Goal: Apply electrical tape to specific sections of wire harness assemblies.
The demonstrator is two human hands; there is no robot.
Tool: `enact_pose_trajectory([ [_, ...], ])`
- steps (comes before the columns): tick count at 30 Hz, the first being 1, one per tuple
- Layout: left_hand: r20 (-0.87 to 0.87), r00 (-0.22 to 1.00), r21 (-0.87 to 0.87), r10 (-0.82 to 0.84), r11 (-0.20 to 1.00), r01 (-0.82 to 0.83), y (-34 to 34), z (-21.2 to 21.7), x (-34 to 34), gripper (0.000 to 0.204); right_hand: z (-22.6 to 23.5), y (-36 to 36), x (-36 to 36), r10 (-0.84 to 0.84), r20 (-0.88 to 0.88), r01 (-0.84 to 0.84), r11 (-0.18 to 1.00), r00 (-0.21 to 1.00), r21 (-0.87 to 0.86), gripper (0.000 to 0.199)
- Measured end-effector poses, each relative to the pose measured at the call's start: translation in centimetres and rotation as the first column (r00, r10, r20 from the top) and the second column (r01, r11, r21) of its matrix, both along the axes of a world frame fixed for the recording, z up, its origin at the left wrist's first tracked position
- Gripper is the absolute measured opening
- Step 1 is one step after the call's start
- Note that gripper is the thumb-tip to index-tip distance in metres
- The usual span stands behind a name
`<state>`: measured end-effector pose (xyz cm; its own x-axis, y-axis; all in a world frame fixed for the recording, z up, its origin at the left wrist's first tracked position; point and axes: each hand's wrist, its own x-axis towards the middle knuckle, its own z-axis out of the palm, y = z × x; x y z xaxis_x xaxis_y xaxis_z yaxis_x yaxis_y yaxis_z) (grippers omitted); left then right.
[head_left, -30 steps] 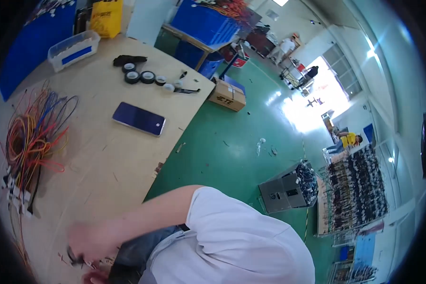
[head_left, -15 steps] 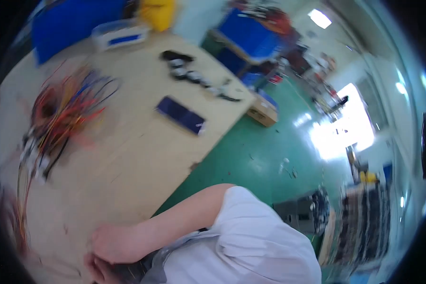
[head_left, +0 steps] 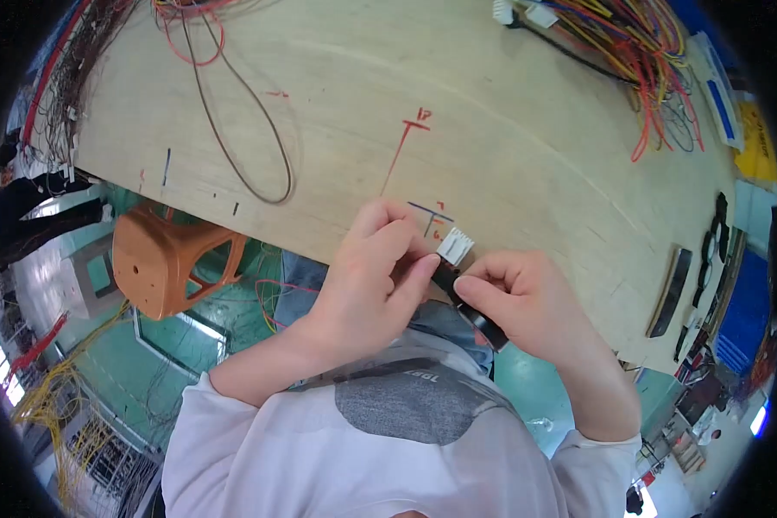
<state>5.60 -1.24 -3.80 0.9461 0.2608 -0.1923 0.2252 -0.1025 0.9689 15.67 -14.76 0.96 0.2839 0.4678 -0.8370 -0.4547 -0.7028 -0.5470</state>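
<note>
One pale wooden surface (head_left: 509, 129) fills the scene, one orange stool (head_left: 168, 259) beside it and two tangles of coloured wires (head_left: 639, 43) on top. At its near edge, the left hand (head_left: 367, 281) and right hand (head_left: 522, 302) pinch one black cable (head_left: 470, 311), fingers closed around it, below its one white connector (head_left: 455, 247).

My view is filled mostly by a broad pale plywood desk (head_left: 509, 129), its surface marked with red and blue pen lines. Beyond its edge on my left lies a glossy green painted floor (head_left: 190, 341), reflecting bright light. An orange moulded plastic stool (head_left: 168, 259) stands on that floor just beside the desk edge. Bundles of multicoloured wire (head_left: 639, 43) lie at the far right of the desk. A blue plastic bin (head_left: 742, 311) sits near the right rim.
</note>
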Motion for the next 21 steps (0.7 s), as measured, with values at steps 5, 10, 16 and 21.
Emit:
enact_pose_trajectory([
  [5,0.000,0.999,0.054,0.036,0.998,-0.036,-0.3,0.1,0.3,0.010,-0.8,0.1,0.0,0.012,0.020,-0.012,1.000,1.000,0.008,0.020],
  [10,-0.037,0.998,0.091,0.044,0.995,-0.040,-0.3,0.2,0.5,0.011,-1.4,-0.1,-0.1,0.008,0.059,-0.009,1.000,0.998,0.016,0.019],
  [16,-0.068,0.995,0.110,0.077,0.992,-0.069,-0.7,0.5,0.5,0.011,-1.7,-0.2,0.0,-0.001,0.097,-0.004,0.998,0.995,0.058,0.019],
  [21,-0.004,1.000,0.288,0.021,0.957,-0.019,-0.6,0.7,1.0,0.011,-1.8,-0.2,0.2,0.025,0.124,-0.033,0.997,0.992,0.067,0.019],
])
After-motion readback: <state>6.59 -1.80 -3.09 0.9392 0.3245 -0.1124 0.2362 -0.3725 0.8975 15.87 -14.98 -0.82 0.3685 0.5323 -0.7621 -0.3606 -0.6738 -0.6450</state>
